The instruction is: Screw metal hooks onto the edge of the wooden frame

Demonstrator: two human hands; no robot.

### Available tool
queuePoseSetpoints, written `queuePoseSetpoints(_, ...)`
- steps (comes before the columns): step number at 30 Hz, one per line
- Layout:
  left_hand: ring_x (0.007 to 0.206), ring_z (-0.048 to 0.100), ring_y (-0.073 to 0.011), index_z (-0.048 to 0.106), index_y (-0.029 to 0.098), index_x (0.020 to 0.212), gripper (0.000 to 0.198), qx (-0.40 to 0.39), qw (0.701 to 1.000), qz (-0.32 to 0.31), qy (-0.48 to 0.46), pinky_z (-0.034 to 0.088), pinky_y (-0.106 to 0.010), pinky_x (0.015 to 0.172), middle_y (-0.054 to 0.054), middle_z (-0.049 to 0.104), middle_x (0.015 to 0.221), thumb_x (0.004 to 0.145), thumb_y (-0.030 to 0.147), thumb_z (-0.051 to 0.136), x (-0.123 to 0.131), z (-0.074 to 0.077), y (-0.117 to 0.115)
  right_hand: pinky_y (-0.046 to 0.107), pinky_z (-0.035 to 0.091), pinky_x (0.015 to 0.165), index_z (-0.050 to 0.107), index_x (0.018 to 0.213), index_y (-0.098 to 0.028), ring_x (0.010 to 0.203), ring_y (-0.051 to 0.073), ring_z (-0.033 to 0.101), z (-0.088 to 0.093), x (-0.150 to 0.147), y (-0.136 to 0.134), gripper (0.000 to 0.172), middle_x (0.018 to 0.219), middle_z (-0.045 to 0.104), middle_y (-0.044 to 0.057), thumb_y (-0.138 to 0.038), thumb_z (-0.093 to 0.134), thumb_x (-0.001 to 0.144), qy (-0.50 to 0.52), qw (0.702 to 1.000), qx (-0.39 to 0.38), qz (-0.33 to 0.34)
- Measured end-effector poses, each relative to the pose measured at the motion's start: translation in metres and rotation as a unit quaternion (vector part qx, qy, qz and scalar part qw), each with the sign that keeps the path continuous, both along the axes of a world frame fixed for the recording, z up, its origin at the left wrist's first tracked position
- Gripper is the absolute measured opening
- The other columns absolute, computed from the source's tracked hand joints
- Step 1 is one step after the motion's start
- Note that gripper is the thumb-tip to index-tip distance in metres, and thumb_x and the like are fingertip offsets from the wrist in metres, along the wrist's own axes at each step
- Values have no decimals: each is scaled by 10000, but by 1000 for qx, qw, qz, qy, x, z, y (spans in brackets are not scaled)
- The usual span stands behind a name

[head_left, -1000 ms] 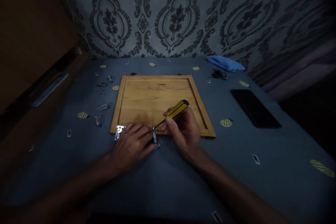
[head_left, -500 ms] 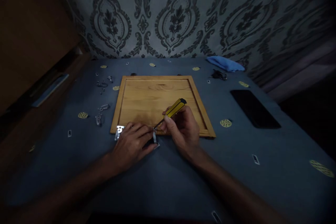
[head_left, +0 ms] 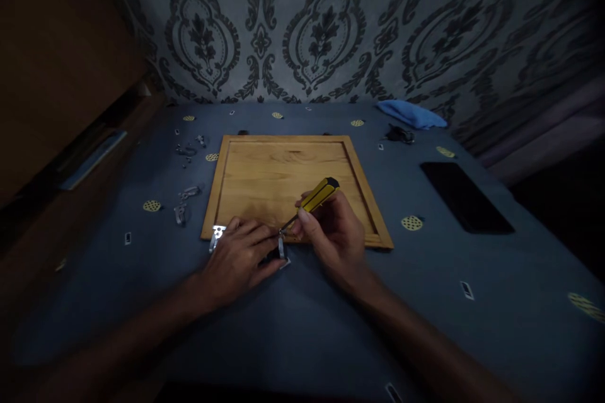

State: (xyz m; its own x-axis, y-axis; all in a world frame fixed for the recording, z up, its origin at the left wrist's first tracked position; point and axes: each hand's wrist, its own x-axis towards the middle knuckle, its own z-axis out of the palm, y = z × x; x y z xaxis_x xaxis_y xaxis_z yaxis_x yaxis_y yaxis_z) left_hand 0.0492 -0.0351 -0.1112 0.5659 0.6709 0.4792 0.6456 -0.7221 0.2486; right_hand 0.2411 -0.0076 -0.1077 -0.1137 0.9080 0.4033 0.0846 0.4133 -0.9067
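Note:
A framed wooden panel (head_left: 283,179) lies flat on the blue patterned cloth. In my right hand (head_left: 333,233) is a yellow and black screwdriver (head_left: 317,197), tilted, its tip down at a metal hinge (head_left: 282,247) on the panel's near edge. My left hand (head_left: 243,252) rests over that edge, fingers closed around the left side of this hinge, thumb below it. Just left of my left hand, another shiny hinge (head_left: 217,236) sits at the panel's near left corner. The screw under the tip is too small to make out.
Loose metal hinge parts (head_left: 180,214) and small pieces (head_left: 186,151) lie left of the panel. To the right are a black phone-like slab (head_left: 466,197), a small dark object (head_left: 399,134) and a blue cloth (head_left: 412,114). A wooden cabinet (head_left: 61,63) stands at the left.
The whole view has shifted slightly, so things appear a little further right. Both hands keep nearly the same places on the hinge and the screwdriver.

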Motion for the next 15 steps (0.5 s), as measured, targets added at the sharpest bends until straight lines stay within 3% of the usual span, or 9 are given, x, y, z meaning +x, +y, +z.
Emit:
queuePoseSetpoints(6, 913, 652, -203, 709, 176, 1035, 174, -4, 1000, -4, 3, 375, -367, 785, -24, 772, 1031, 1006, 332, 639, -1, 1, 0, 317, 572, 638, 604, 1145, -245, 648, 143, 659, 11, 3, -1, 190, 873, 632, -1, -355, 596, 991, -14, 1000, -6, 27)
queuePoseSetpoints(15, 921, 653, -208, 711, 187, 1067, 215, -9, 1000, 4, 10, 398, -372, 782, -34, 772, 1065, 1022, 369, 605, -1, -2, 0, 296, 534, 568, 568, 1001, -246, 604, 152, 641, 9, -1, 8, 171, 720, 637, -29, -412, 604, 989, -22, 999, -31, 37)
